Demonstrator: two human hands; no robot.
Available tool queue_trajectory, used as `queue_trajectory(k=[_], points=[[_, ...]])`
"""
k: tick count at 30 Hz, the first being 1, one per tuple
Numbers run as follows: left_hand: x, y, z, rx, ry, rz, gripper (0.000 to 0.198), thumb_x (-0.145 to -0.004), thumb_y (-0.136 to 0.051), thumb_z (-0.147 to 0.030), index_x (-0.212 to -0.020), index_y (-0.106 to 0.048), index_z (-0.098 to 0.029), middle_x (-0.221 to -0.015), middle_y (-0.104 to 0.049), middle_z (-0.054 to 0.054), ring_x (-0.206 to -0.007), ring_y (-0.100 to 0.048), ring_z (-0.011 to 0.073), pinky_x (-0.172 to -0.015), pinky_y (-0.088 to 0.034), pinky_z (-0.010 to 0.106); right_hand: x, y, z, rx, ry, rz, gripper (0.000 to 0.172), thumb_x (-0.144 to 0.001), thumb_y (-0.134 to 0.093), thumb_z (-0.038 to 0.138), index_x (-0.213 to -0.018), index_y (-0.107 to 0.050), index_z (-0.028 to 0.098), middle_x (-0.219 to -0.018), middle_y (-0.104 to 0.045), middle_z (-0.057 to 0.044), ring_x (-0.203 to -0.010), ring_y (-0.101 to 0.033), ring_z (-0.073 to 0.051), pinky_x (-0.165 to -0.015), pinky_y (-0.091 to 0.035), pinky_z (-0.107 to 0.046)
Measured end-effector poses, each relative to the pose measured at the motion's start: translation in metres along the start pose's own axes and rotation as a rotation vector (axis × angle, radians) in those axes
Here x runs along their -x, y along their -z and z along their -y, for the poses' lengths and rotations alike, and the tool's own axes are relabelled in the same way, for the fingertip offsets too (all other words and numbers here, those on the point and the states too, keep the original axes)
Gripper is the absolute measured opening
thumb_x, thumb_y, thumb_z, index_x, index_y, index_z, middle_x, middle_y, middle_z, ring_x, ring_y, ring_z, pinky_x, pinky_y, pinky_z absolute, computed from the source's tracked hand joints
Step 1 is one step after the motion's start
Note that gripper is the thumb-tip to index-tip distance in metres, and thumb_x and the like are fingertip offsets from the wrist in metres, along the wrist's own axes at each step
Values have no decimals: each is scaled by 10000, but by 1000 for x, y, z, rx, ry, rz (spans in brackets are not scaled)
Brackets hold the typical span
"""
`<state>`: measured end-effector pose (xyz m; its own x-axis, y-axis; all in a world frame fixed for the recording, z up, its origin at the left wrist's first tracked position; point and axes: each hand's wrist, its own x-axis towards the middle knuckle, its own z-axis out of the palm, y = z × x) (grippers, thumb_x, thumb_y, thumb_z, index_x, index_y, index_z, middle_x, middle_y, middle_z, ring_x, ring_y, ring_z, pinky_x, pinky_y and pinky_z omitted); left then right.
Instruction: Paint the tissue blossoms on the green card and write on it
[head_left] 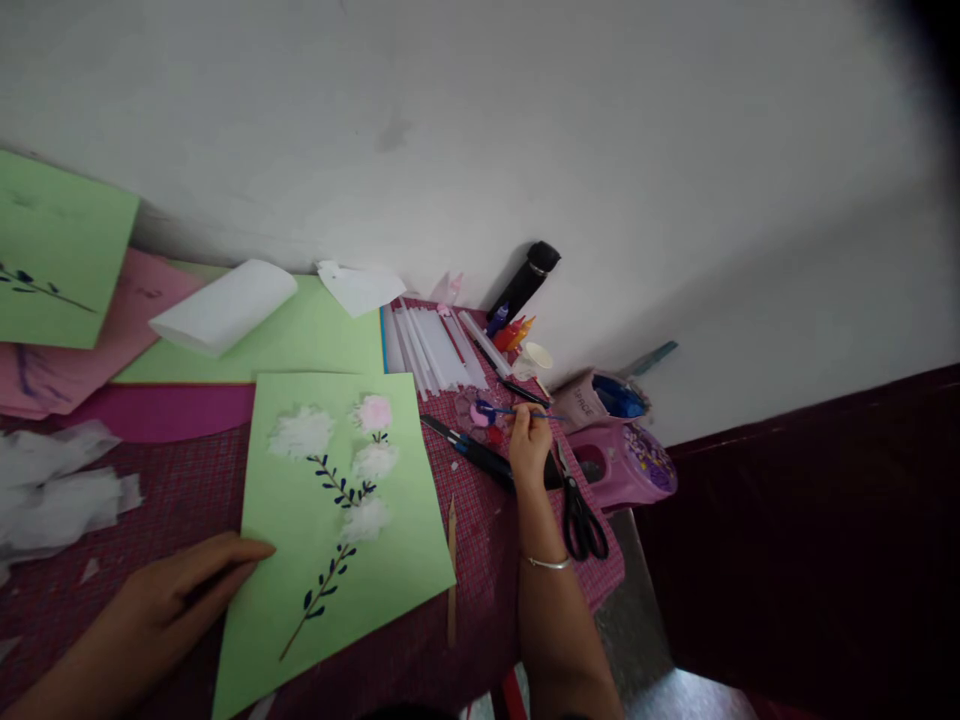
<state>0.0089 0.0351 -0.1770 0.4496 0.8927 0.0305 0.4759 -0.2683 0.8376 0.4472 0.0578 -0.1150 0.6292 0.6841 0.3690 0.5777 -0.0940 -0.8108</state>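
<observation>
My left hand (199, 585) grips the left edge of a light green paper sheet (412, 555), its fingertips lying at the edge. On the sheet are a painted brown stem with dark leaves (319, 595), fluffy white blossoms (301, 433) and a pink-tinted blossom (373, 412) near the top. My right hand (530, 440) pinches a thin blue paintbrush (504, 409). The brush's tip reaches a small paint palette (465, 408) with pink, dark blue and red paint, partly hidden by the hand. A blue-black cutter (472, 452) lies between the sheet and my right hand.
Black-handled scissors (583, 520) and a wooden stick (452, 570) lie on the checked tablecloth (202, 480). Paint bottles (514, 333), a black cylinder (523, 282) and glue sticks (420, 350) stand or lie near the wall. White tissue pieces (64, 490) lie left; a pink container (619, 465) is right.
</observation>
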Motion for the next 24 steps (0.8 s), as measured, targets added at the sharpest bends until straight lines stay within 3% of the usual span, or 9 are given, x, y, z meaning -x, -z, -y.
queue_trajectory(k=[12, 16, 24], points=[[2, 2, 2, -12, 47, 46, 206, -831, -537, -455, -986, -643, -540, -979, -729, -130, -881, -704, 204, -828, -573, 400, 0, -4, 0, 38, 27, 58, 310, -915, -411, 479, -828, -528, 205, -705, -643, -32, -582, -584, -165, -617, -461, -289], [2, 2, 2, -27, 40, 43, 193, -829, -544, -461, -977, -652, -520, -980, -732, -116, -886, -704, 203, -827, -575, 379, 1, 0, 4, 28, 20, 22, 323, -927, -379, 485, -848, -516, 203, -684, -632, -29, -570, -581, -165, -595, -460, -285], [-8, 14, -42, -71, -11, 90, 208, -856, -505, -368, -927, -693, -313, -917, -746, -24, -816, -707, 179, -745, -570, 278, 2, 4, 5, 57, 40, 74, 330, -914, -397, 479, -832, -535, 190, -718, -639, -48, -635, -624, -182, -639, -478, -309]])
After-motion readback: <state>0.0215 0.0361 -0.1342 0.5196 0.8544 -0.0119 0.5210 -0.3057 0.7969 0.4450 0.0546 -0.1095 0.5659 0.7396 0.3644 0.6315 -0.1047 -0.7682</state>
